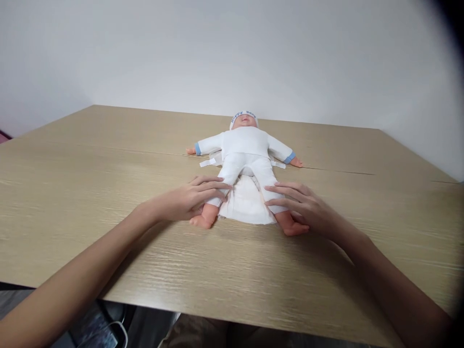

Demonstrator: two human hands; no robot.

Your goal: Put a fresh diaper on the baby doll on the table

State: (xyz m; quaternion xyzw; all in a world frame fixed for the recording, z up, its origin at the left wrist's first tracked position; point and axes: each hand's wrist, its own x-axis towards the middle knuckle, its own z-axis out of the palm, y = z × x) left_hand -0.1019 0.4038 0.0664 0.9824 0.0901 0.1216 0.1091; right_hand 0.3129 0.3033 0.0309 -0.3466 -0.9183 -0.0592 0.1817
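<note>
The left hand (188, 200) and right hand (304, 205) lie flat, fingers extended, each pressing one lower leg of the baby doll (244, 159), gripping nothing, apparently to keep the legs spread. Between the legs an unfolded diaper (245, 205) lies on the wooden table (90, 193), tabs out beside the waist; the doll lies face-up, head far.

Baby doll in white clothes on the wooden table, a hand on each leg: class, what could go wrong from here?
1. The white nappy lies open under the baby doll in white clothes; pulling on the legs may drag the doll off it.
2. The left hand and right hand rest flat rather than gripping, so a leg may slip.
3. The nappy's tabs lie loose beside the body and could fold under it.
</note>
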